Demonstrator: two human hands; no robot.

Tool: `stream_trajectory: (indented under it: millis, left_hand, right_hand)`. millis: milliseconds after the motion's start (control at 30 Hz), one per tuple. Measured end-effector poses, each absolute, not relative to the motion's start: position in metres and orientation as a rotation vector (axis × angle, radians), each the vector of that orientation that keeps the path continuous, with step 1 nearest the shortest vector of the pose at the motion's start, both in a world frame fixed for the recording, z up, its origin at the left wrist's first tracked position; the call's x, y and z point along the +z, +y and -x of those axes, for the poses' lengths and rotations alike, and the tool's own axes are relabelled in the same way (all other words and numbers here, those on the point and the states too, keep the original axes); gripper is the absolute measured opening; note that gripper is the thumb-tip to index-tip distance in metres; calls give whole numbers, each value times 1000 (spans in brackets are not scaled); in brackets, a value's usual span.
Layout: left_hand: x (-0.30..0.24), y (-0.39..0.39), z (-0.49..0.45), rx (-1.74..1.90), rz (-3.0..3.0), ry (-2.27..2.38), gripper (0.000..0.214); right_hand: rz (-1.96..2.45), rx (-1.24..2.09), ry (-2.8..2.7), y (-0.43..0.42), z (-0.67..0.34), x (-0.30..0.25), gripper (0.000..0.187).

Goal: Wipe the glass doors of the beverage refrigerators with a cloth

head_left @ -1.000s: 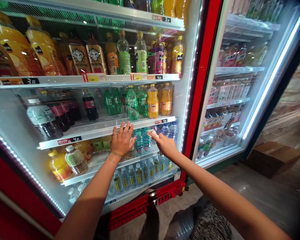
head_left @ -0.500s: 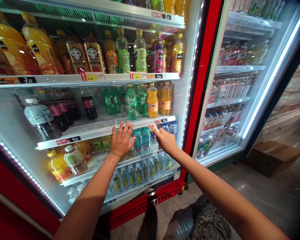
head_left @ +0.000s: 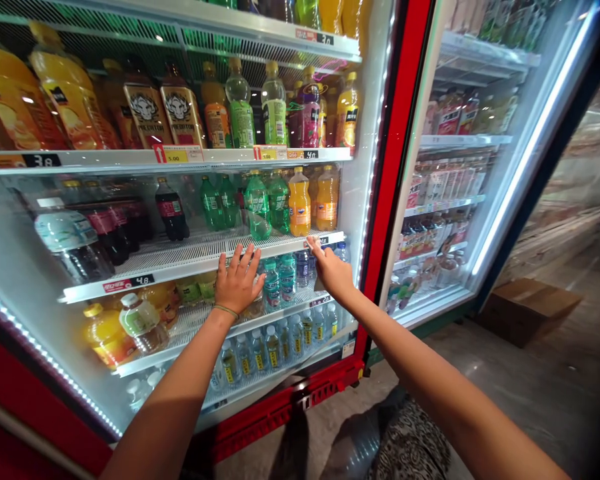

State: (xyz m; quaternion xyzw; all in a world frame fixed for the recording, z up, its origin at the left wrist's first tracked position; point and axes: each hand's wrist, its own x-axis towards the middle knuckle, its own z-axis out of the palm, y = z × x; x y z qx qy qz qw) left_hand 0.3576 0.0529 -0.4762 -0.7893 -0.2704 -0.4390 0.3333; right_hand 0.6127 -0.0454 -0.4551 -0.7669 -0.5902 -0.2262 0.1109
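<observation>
My left hand (head_left: 237, 283) lies with fingers spread at the front edge of the middle shelf (head_left: 180, 269) of a drinks fridge; its palm faces away from me. To its right, my right hand (head_left: 331, 269) has its fingers drawn together at the same shelf edge, by the price label (head_left: 323, 241). A small whitish thing shows at its fingertips, too small to name. Behind the hands stand green soda bottles (head_left: 257, 207) and orange soda bottles (head_left: 299, 203). Bottles with teal labels (head_left: 287, 277) are on the shelf below.
A dark cola bottle (head_left: 171, 210) and a large clear bottle (head_left: 70, 233) stand left on the middle shelf. Water bottles (head_left: 273, 347) line the bottom. A red frame (head_left: 405, 133) divides this fridge from another at right. A cardboard box (head_left: 530, 308) sits on the floor.
My right hand has slid a little to the right along the shelf edge, over part of the price label. My left hand keeps its place; the whole view has shifted slightly.
</observation>
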Motion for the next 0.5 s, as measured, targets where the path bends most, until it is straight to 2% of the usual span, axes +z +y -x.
stream_trajectory:
  millis: [200,267,500]
  left_hand:
    - [-476,52,-358,-1184,2059,-689,82]
    - [-476,52,-358,-1193,2067,-696,83]
    - [-476,54,-358,-1187,2079,-686,85]
  right_hand:
    - [2157,-703,-1854,-38,-621,-449,69]
    - [2198,-669,-1717,-39,-641,-450,68]
    - [2189,-131,-1058,-38,-693,-461,68]
